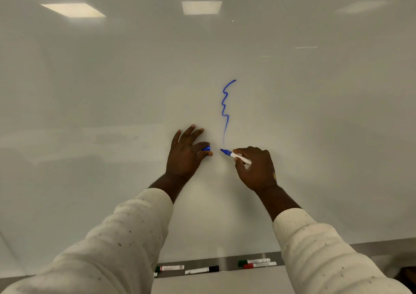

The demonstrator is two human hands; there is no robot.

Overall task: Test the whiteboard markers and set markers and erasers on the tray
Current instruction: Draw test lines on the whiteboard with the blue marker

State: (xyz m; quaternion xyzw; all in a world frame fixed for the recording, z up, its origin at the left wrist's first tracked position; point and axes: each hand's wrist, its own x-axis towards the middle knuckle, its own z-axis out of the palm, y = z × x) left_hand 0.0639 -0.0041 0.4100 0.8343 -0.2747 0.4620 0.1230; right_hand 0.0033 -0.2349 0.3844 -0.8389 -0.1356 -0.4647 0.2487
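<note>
Right hand [256,169] pinches the uncapped blue marker [236,155], tip just off the whiteboard [112,91] below its squiggle [225,109] — left hand [186,154] pinches the cap [206,148] ready for recapping — four markers [202,270] wait on the tray [227,262].

Blue marker [235,155]: rear of barrel was covered by the right hand [256,169].
Blue cap [206,148]: mostly hidden in the left hand [186,156] (only its end showed).
Tray [227,262]: both ends were covered by the sleeves.
Green-capped marker [170,268]: label print was too small to read.
Far-left item on tray [155,274]: mostly hidden, type indeterminate.
</note>
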